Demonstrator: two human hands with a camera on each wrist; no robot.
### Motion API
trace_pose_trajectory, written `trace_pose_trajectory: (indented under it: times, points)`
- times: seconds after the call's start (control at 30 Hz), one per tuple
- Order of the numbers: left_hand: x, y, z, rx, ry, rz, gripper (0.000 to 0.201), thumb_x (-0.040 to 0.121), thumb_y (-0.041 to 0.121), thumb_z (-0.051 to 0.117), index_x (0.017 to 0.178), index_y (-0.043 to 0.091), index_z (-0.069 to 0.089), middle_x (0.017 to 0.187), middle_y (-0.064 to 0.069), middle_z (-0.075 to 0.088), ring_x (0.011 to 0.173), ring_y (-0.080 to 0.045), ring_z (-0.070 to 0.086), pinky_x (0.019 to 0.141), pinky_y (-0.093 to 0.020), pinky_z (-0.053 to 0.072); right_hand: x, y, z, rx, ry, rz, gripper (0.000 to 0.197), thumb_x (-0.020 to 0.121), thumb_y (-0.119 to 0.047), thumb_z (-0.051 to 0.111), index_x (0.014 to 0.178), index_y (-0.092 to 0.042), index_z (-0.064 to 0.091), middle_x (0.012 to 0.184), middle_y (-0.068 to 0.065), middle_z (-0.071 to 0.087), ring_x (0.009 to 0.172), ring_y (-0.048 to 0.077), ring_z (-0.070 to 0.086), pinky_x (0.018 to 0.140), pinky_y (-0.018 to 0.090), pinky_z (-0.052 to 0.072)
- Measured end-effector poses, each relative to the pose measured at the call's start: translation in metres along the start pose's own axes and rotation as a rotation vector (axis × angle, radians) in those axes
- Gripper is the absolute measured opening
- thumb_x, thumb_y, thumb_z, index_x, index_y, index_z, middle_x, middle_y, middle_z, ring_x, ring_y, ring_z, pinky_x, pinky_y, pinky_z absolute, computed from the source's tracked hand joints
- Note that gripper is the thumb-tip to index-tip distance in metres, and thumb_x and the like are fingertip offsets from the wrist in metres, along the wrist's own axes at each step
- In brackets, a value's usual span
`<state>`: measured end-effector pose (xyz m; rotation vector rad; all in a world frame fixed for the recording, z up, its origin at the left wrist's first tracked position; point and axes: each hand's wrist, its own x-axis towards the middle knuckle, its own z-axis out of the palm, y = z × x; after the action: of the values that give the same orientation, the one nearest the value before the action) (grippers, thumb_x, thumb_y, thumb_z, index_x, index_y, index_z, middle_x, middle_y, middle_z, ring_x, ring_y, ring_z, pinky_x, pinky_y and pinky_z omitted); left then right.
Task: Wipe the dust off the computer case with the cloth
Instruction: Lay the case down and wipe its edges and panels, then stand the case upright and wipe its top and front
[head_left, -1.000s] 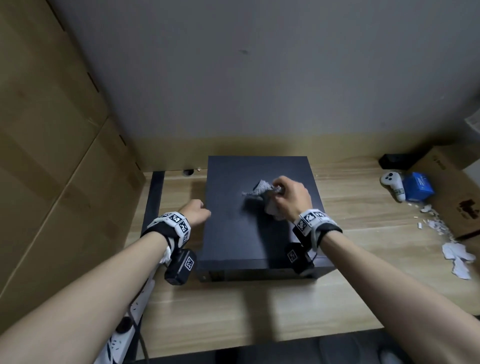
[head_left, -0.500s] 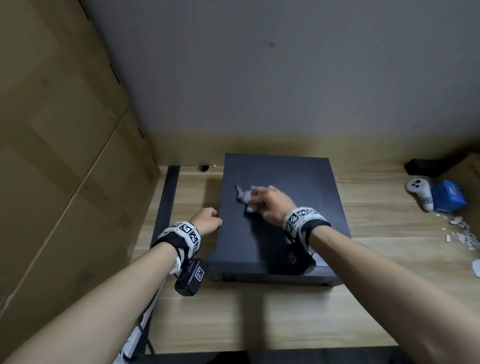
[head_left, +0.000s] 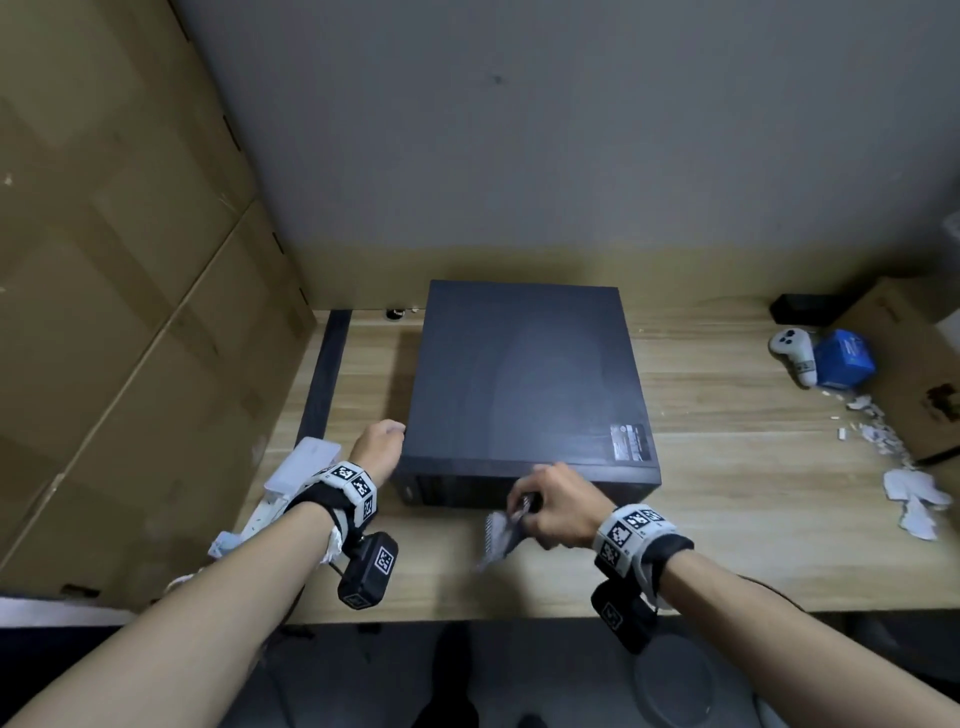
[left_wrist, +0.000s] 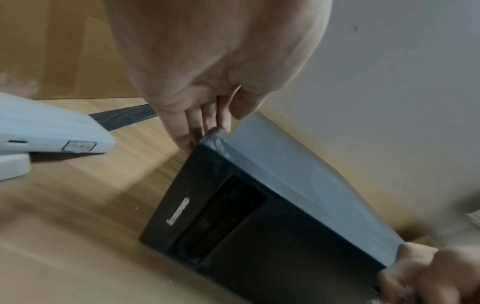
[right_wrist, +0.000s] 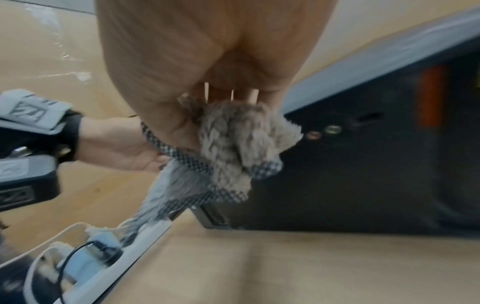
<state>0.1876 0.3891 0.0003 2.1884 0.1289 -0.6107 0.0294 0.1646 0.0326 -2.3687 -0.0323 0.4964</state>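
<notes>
1. My right hand (head_left: 558, 506) clutches the bunched grey fluffy cloth (right_wrist: 233, 144) before the black boxy computer case's (head_left: 524, 374) front panel.
2. My left hand (head_left: 382, 441), fingers straight, braces its near-left corner.
3. I'd wipe the case front in firm, overlapping passes.

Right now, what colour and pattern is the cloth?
Grey and fluffy, with a small black-and-white checked edge. The cloth shows best in the right wrist view.
</notes>
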Motion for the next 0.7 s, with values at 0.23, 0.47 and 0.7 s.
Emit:
trace_pose_trajectory:
  times: [0.23,0.47,0.7]
  points:
    - [-0.034,-0.026,0.023,-0.123,0.108,0.122,0.047,0.092,0.015,0.05,0.138,0.015,0.046,0.142,-0.005,0.047,0.129,-0.023,0.043,0.1,-0.029,0.031,-0.07,0.082,0.01,0.195,0.564,0.348,0.021,0.072,-0.007,0.064,0.074,-0.027,0.071,0.059,-0.002,0.07,0.052,0.013,0.068,0.05,0.03,0.055]
    - [-0.032,-0.063,0.028,0.076,0.045,0.173,0.078,0.072,0.005,0.062,0.14,0.029,0.032,0.118,-0.002,0.063,0.104,-0.029,0.061,0.09,-0.038,0.051,-0.084,0.139,0.007,0.365,0.782,0.591,0.043,0.074,-0.009,0.075,0.11,-0.023,0.057,0.103,-0.001,0.067,0.077,0.024,0.068,0.063,0.035,0.057]
    - [-0.013,-0.079,0.034,0.117,0.062,0.131,0.056,0.068,0.008,0.078,0.118,0.016,0.053,0.105,-0.002,0.066,0.102,-0.025,0.06,0.088,-0.032,0.046,-0.045,0.151,0.024,0.442,0.652,0.546,0.037,0.073,-0.001,0.079,0.105,-0.015,0.066,0.094,0.009,0.073,0.075,0.025,0.07,0.067,0.032,0.056]
